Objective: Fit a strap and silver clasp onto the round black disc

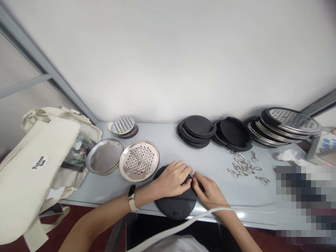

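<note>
A black round lid-like disc [176,204] lies at the table's front edge, partly under my hands. Fingers curled, my left hand [173,179] rests across its top and grips its right-hand rim. At that same rim my right hand [206,189] pinches a small shiny metal piece [191,174], mostly hidden by fingertips; it may be one of the wire clips. Several loose wire clips [241,164] are scattered to the right. Just left of the disc, a round metal grater plate [139,161] with raised holes sits close to my left forearm.
Plain metal discs [105,155] are stacked at left, with small grater plates [123,126] behind. Black discs [200,126], black round trays [233,133] and black-rimmed graters [291,120] stand along the wall. A cream bag [39,168] occupies the left end. A white cable [183,225] crosses in front.
</note>
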The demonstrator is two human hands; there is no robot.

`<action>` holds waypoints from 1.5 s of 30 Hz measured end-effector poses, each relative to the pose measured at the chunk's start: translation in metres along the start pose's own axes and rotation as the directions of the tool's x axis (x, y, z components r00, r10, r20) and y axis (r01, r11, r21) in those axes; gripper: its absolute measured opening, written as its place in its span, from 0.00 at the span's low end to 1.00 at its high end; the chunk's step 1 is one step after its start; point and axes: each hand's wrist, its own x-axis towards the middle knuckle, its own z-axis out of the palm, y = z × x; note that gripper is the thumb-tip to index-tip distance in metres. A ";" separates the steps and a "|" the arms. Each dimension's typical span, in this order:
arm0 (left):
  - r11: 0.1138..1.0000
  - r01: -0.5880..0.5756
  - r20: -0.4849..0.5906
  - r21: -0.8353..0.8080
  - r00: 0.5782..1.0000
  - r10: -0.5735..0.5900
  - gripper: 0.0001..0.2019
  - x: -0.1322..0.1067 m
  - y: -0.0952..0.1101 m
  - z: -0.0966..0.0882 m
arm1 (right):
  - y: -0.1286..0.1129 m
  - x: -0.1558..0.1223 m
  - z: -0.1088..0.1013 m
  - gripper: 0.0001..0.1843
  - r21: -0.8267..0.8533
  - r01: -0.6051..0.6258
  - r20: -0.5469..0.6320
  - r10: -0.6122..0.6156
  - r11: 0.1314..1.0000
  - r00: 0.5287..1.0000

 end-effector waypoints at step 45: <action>0.986 0.059 0.006 -0.159 0.998 -0.059 0.08 -0.001 -0.004 0.000 | 0.005 -0.001 0.003 0.11 0.010 -0.041 -0.025 0.042 0.999 0.999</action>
